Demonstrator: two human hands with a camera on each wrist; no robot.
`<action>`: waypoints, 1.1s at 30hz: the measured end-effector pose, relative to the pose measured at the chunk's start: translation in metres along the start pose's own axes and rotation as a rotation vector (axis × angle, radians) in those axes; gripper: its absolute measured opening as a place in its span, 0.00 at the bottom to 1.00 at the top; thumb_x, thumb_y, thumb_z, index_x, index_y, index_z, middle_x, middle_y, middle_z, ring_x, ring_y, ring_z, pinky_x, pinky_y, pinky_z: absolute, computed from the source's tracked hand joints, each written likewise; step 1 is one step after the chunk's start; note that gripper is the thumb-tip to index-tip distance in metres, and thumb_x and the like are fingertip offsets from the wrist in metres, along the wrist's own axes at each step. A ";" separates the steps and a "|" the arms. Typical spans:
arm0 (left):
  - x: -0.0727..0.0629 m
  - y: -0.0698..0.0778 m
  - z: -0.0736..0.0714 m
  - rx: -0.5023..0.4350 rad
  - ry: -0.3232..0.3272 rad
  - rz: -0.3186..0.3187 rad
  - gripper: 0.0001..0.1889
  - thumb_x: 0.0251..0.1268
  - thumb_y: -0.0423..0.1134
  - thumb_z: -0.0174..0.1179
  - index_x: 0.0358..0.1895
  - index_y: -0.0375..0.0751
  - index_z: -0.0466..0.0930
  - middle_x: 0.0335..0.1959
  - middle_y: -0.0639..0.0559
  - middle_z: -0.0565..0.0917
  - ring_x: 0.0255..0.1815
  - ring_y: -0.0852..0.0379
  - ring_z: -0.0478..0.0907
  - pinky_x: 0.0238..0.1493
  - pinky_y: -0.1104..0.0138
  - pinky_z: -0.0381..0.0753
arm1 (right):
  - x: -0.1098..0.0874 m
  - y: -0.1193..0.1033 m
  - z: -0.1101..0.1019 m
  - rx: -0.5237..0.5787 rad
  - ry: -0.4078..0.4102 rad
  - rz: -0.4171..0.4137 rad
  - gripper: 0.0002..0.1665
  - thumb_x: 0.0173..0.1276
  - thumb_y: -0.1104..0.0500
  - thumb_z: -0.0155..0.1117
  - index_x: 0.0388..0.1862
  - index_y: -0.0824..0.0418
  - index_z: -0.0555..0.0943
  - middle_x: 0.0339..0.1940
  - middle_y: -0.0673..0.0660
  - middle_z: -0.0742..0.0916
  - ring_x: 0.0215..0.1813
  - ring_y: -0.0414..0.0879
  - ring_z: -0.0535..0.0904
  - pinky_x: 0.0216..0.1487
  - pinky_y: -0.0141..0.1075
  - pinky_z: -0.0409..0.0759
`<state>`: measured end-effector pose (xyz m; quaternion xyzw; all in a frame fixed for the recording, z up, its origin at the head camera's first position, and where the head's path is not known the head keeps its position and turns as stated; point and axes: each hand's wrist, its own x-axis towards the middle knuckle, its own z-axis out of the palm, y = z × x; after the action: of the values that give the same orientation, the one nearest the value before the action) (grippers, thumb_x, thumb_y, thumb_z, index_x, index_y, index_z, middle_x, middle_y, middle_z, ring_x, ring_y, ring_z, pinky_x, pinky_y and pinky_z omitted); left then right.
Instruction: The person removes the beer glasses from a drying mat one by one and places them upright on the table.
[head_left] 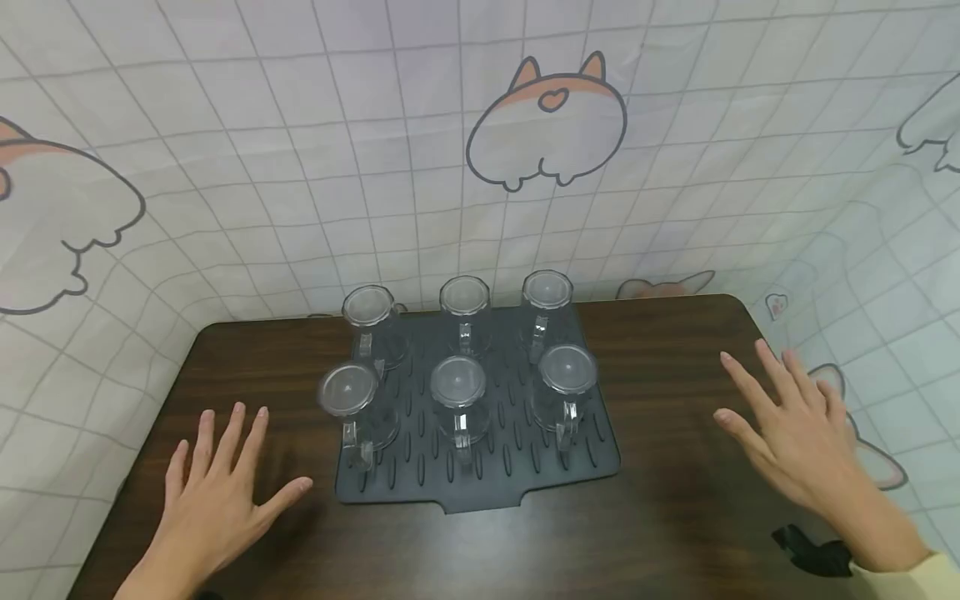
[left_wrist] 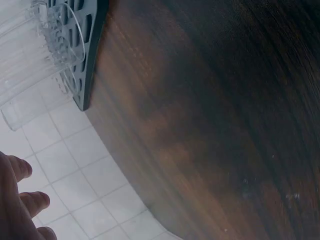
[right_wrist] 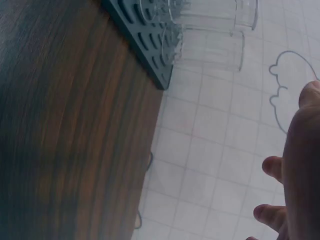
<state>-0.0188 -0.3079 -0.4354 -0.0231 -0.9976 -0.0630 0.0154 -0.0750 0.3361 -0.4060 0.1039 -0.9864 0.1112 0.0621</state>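
Grip left (head_left: pixel 216 498), grip right (head_left: pixel 799 440): both splayed apart, holding nothing | six clear mugs (head_left: pixel 459 383) between them, two rows on gray mat (head_left: pixel 480 493), counter (head_left: pixel 675 508) beneath | handles (head_left: pixel 462 429) mostly face nearside; handle-first pinching should spare neighbours knocks.

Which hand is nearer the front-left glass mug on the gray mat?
Left. The left hand is left of that mug, not touching it; the right hand is farther off, to the right beyond the mat.

A dark wood-grained tabletop (head_left: pixel 660 392) is bordered by white gridded cloth (head_left: pixel 300 167). Cartoon animals (head_left: pixel 547 133) are printed there.
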 end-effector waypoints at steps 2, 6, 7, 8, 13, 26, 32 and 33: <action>0.000 0.001 0.004 -0.003 0.002 -0.003 0.58 0.67 0.76 0.53 0.86 0.52 0.31 0.88 0.40 0.35 0.87 0.33 0.22 0.81 0.31 0.23 | 0.002 -0.003 0.003 0.020 0.018 -0.014 0.40 0.84 0.39 0.46 0.87 0.42 0.47 0.89 0.64 0.48 0.87 0.71 0.40 0.71 0.80 0.43; 0.003 0.004 0.009 -0.013 -0.006 0.005 0.57 0.67 0.75 0.53 0.86 0.52 0.32 0.88 0.40 0.37 0.87 0.34 0.24 0.80 0.29 0.31 | 0.004 -0.008 0.008 0.085 0.077 -0.037 0.38 0.84 0.41 0.48 0.87 0.45 0.52 0.87 0.66 0.53 0.83 0.74 0.50 0.67 0.79 0.48; 0.004 0.006 0.010 -0.019 -0.008 0.008 0.57 0.67 0.75 0.53 0.86 0.52 0.32 0.88 0.41 0.37 0.88 0.34 0.24 0.80 0.30 0.31 | 0.004 -0.010 0.009 0.101 0.091 -0.039 0.37 0.84 0.42 0.48 0.86 0.45 0.53 0.87 0.67 0.55 0.82 0.75 0.53 0.67 0.79 0.48; 0.005 0.007 0.010 -0.025 -0.009 0.013 0.57 0.67 0.75 0.53 0.86 0.52 0.32 0.88 0.41 0.37 0.88 0.34 0.24 0.81 0.30 0.30 | 0.006 -0.011 0.011 0.117 0.110 -0.042 0.36 0.84 0.42 0.48 0.86 0.46 0.55 0.86 0.67 0.57 0.80 0.76 0.56 0.67 0.80 0.49; 0.011 0.010 0.016 -0.038 0.001 0.050 0.56 0.68 0.73 0.55 0.86 0.53 0.33 0.88 0.42 0.37 0.88 0.37 0.23 0.82 0.33 0.28 | 0.010 -0.019 0.020 0.234 0.200 -0.078 0.32 0.84 0.46 0.49 0.82 0.52 0.63 0.79 0.71 0.67 0.70 0.79 0.64 0.65 0.79 0.52; 0.016 0.023 0.048 -0.091 -0.035 0.125 0.56 0.67 0.72 0.57 0.86 0.48 0.38 0.88 0.43 0.44 0.89 0.39 0.32 0.84 0.37 0.41 | 0.005 -0.049 0.047 0.488 0.222 -0.086 0.24 0.84 0.61 0.48 0.74 0.54 0.74 0.61 0.55 0.85 0.61 0.28 0.75 0.57 0.15 0.67; 0.022 0.024 0.051 -0.090 -0.085 0.119 0.57 0.67 0.73 0.55 0.86 0.46 0.37 0.88 0.42 0.46 0.89 0.37 0.38 0.82 0.37 0.46 | 0.010 -0.063 0.067 0.673 0.262 -0.148 0.22 0.82 0.70 0.43 0.65 0.65 0.78 0.57 0.42 0.87 0.56 0.25 0.81 0.56 0.15 0.76; 0.022 0.022 0.051 -0.086 -0.092 0.121 0.57 0.67 0.74 0.55 0.86 0.45 0.38 0.88 0.41 0.47 0.89 0.37 0.39 0.82 0.36 0.46 | 0.011 -0.066 0.071 0.703 0.265 -0.159 0.21 0.82 0.70 0.42 0.65 0.66 0.78 0.56 0.44 0.87 0.56 0.26 0.82 0.55 0.17 0.78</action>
<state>-0.0412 -0.2784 -0.4828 -0.0868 -0.9904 -0.1036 -0.0279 -0.0787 0.2543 -0.4599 0.1797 -0.8604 0.4500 0.1579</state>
